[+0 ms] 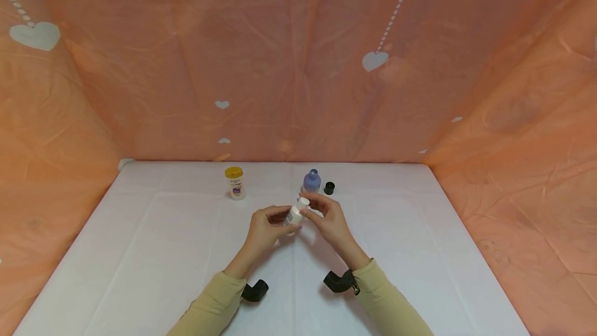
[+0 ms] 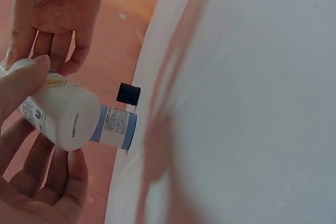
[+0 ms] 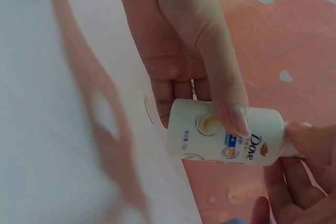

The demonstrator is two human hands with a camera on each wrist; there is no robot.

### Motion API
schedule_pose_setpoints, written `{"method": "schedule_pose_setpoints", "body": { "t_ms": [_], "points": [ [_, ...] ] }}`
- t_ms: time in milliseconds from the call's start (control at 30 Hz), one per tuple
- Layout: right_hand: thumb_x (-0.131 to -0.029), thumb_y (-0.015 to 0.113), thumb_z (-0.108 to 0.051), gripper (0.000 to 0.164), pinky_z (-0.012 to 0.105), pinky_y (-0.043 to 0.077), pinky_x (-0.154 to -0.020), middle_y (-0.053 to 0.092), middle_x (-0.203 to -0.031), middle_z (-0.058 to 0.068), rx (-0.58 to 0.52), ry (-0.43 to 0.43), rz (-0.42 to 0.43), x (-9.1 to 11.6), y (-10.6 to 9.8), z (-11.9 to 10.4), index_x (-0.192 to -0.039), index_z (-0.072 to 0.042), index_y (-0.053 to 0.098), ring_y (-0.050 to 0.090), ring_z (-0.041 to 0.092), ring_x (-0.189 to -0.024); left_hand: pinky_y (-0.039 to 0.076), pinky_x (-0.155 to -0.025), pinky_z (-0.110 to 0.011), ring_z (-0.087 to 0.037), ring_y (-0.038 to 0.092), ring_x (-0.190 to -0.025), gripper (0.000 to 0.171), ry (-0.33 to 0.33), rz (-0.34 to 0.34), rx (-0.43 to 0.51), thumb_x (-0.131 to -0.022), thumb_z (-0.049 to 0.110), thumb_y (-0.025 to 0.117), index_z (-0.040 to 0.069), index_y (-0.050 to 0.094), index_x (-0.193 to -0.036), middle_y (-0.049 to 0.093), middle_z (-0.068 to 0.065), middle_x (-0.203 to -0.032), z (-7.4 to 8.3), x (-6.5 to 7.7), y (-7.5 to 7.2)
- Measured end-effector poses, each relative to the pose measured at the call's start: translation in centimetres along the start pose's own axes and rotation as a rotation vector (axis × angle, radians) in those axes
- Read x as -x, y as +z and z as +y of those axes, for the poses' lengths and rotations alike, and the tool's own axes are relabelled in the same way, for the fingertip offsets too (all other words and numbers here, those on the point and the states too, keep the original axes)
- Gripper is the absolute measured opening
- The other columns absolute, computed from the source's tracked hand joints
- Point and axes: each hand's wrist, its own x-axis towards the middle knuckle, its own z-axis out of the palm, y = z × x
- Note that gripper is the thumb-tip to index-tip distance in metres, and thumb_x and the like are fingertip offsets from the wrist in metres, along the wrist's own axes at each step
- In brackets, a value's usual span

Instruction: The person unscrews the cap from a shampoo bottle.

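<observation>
A small white Dove bottle (image 3: 210, 129) is held tilted above the table, between both hands. My left hand (image 1: 265, 229) grips its body, the thumb lying along the label and the fingers on the other side. At the upper end, my right hand (image 1: 332, 220) pinches the white cap (image 1: 303, 201) between thumb and fingers. In the left wrist view the bottle's round base (image 2: 83, 121) faces the camera, while the cap end is largely hidden behind the left thumb. From the right wrist view, the right hand's thumb (image 3: 312, 140) lies over the neck end.
Behind the hands stands a blue bottle (image 1: 311, 181), with a black cap (image 1: 329, 188) on the table to its right. Farther left is a white jar with a yellow lid (image 1: 236, 185). Orange cloth with hearts (image 1: 289, 66) surrounds the white table (image 1: 154, 253) at the back and sides.
</observation>
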Motion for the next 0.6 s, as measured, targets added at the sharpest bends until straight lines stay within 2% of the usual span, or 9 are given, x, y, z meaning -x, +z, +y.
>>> {"method": "schedule_pose_setpoints", "body": {
  "t_ms": [133, 233, 333, 467, 600],
  "points": [
    [-0.088, 0.063, 0.008, 0.041, 0.05, 0.041, -0.098, 0.059, -0.12, 0.028, -0.062, 0.016, -0.012, -0.1, -0.1, 1.0, -0.127, 0.014, 0.051, 0.054, 0.041, -0.111, 0.055, -0.076, -0.041, -0.032, 0.065, -0.087, 0.04, -0.019, 0.007, -0.002, -0.07, -0.003, 0.082, -0.007, 0.068, -0.108, 0.068, -0.017, -0.097, -0.1, 0.0, 0.0],
    [-0.087, 0.065, 0.008, 0.047, 0.047, 0.042, -0.097, 0.055, -0.125, 0.029, -0.104, 0.025, 0.016, -0.2, 0.0, 2.1, -0.13, 0.012, 0.048, 0.054, 0.04, -0.11, 0.055, -0.076, -0.038, -0.032, 0.065, -0.088, 0.041, -0.019, 0.009, -0.003, -0.07, -0.004, 0.082, -0.007, 0.069, -0.108, 0.068, -0.016, -0.097, 0.0, 0.0, 0.0],
    [-0.085, 0.068, 0.006, 0.051, 0.039, 0.046, -0.093, 0.054, -0.124, 0.027, -0.128, 0.036, 0.062, -0.2, 0.3, 2.7, -0.131, 0.01, 0.046, 0.057, 0.033, -0.106, 0.055, -0.077, -0.04, -0.031, 0.065, -0.088, 0.041, -0.008, 0.008, -0.008, -0.07, -0.004, 0.083, -0.007, 0.069, -0.108, 0.068, -0.016, -0.097, 0.0, 0.0, 0.1],
    [-0.083, 0.071, 0.005, 0.046, 0.027, 0.05, -0.084, 0.057, -0.114, 0.017, -0.169, 0.063, 0.12, -0.3, 0.6, 2.9, -0.123, 0.009, 0.048, 0.062, 0.019, -0.097, 0.054, -0.078, -0.042, -0.031, 0.064, -0.088, 0.042, 0.005, 0.002, -0.009, -0.07, -0.004, 0.082, -0.007, 0.068, -0.109, 0.067, -0.017, -0.098, -0.1, -0.1, 0.3],
    [-0.083, 0.07, 0.008, 0.039, 0.022, 0.051, -0.078, 0.058, -0.105, 0.01, -0.209, 0.089, 0.147, -0.3, 0.6, 2.8, -0.116, 0.01, 0.048, 0.063, 0.013, -0.092, 0.055, -0.076, -0.037, -0.03, 0.064, -0.089, 0.042, 0.003, -0.003, -0.007, -0.07, -0.004, 0.082, -0.006, 0.068, -0.11, 0.067, -0.017, -0.098, -0.2, -0.1, 0.3]
  ]
}}
